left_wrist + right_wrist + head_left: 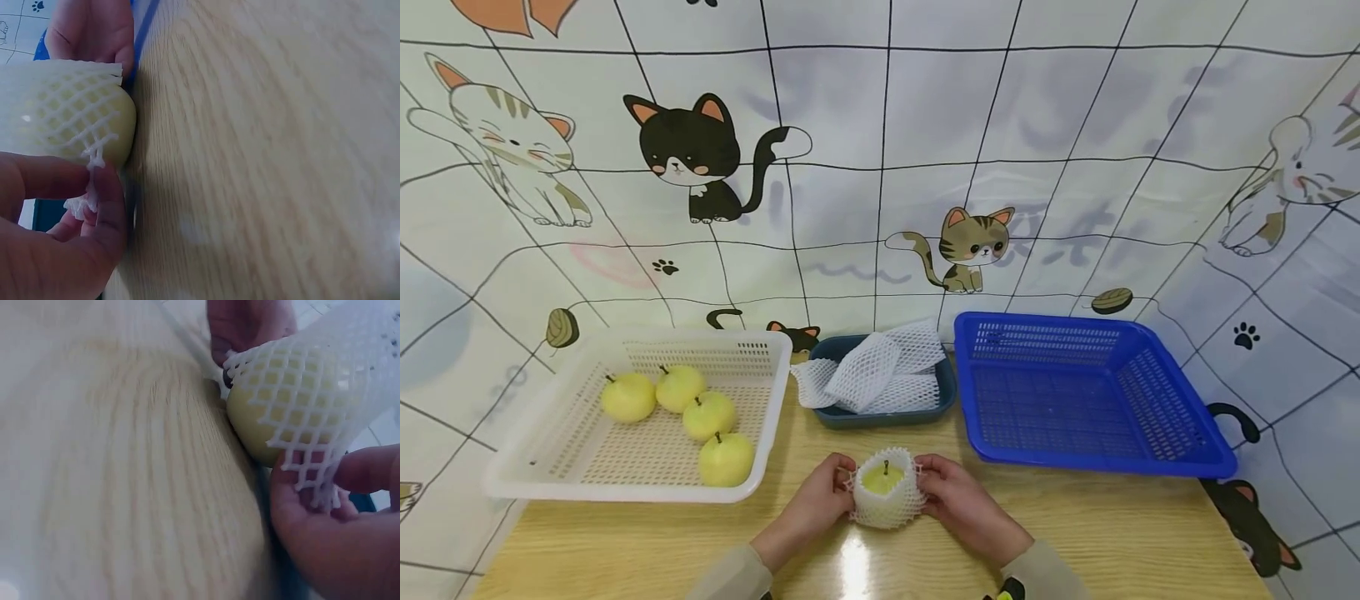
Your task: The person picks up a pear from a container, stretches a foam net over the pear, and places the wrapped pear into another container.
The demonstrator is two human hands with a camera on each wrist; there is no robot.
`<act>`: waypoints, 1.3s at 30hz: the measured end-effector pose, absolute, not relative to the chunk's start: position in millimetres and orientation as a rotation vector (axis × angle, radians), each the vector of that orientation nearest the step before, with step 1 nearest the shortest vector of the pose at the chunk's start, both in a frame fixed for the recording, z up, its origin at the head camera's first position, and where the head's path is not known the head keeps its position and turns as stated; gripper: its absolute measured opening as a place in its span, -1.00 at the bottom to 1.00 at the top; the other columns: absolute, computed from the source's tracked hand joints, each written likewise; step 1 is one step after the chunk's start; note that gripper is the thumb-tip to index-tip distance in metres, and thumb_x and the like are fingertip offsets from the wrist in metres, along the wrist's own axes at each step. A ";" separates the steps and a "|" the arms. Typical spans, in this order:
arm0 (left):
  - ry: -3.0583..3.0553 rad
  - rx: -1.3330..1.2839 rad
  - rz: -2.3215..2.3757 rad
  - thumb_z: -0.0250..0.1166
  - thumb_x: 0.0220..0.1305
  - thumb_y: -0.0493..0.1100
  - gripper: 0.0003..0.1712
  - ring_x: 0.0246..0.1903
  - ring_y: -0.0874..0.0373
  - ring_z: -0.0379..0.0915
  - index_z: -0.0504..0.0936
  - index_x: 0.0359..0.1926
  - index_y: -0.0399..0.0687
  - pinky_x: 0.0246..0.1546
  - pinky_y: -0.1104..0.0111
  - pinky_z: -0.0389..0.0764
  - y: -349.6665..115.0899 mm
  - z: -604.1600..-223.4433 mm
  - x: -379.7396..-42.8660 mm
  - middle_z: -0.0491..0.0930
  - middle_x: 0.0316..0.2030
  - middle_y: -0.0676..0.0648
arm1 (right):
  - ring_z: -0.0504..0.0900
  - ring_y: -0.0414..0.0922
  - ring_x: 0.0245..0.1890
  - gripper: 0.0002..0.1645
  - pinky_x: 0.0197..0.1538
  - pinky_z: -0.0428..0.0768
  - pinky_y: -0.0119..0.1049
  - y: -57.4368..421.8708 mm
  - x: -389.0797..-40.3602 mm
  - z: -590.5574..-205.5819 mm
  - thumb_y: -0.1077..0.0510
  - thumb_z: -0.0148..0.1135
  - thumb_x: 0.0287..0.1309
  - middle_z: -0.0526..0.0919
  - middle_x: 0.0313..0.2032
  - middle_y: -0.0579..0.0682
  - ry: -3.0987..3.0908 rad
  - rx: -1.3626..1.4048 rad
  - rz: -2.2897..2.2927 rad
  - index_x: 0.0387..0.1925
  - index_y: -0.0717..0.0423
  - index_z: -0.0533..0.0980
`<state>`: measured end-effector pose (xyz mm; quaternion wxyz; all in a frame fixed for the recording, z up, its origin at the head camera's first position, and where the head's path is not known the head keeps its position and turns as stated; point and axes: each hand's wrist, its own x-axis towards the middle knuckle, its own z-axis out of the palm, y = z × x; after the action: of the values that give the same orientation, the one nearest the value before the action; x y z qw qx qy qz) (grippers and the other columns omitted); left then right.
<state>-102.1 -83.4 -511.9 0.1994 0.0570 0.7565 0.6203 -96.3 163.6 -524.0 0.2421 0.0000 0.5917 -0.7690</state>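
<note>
A round yellow fruit (882, 478) with a dark stem stands on the table, its stem end showing through the top of a white foam net (889, 510). The net wraps the sides; in the wrist views the fruit's bare lower end (127, 125) bulges out below the mesh. My left hand (822, 500) pinches the net's edge on the left side between thumb and fingers. Opposite it, my right hand (964, 507) grips the lower edge of the net, with mesh (312, 469) bunched between thumb and fingers.
At the left, a white basket (625, 492) holds several similar yellow fruits (726, 460). Behind the hands stands a dark teal tray (880, 419) heaped with white foam nets (872, 371). A blue basket (1097, 462) is at the right. Cat-patterned cloth (850, 167) rises behind the wooden table (1112, 533).
</note>
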 end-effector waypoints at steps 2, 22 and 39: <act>2.182 0.178 1.685 0.18 0.03 -0.56 -0.49 -0.38 0.14 0.39 0.42 0.08 -0.40 -0.46 0.41 0.47 -84.0 -512.4 -103.2 0.47 -0.30 -0.11 | 0.54 -0.18 -0.15 -0.60 -0.12 0.56 -0.36 162.1 -97.2 -523.9 0.32 0.08 0.38 0.59 -0.15 0.00 1.750 -0.011 -2.048 0.17 0.42 0.32; 2.584 0.488 1.215 0.34 -0.14 -0.49 -0.30 -0.33 0.07 0.26 0.47 0.13 -0.15 -0.37 0.26 0.36 -84.0 -506.7 -111.0 0.34 -0.29 -0.11 | 0.51 -0.21 -0.33 -0.44 -0.31 0.49 -0.35 155.0 -107.4 -516.8 0.47 0.10 0.22 0.59 -0.32 -0.11 2.622 -0.363 -1.384 0.22 0.08 0.49; 2.589 0.588 0.983 0.38 0.08 -0.40 -0.50 -0.42 0.09 0.27 0.52 0.09 -0.24 -0.43 0.26 0.36 -91.7 -498.5 -110.5 0.38 -0.25 -0.09 | 0.50 -0.16 -0.27 -0.68 -0.21 0.49 -0.19 154.5 -107.3 -509.5 0.36 0.08 0.33 0.59 -0.24 -0.07 2.755 -0.471 -1.014 0.08 0.20 0.49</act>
<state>-110.5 -91.7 -498.5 0.1548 0.2050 0.9035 0.3432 -107.3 154.5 -509.5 0.0840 -0.1579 0.9233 -0.3400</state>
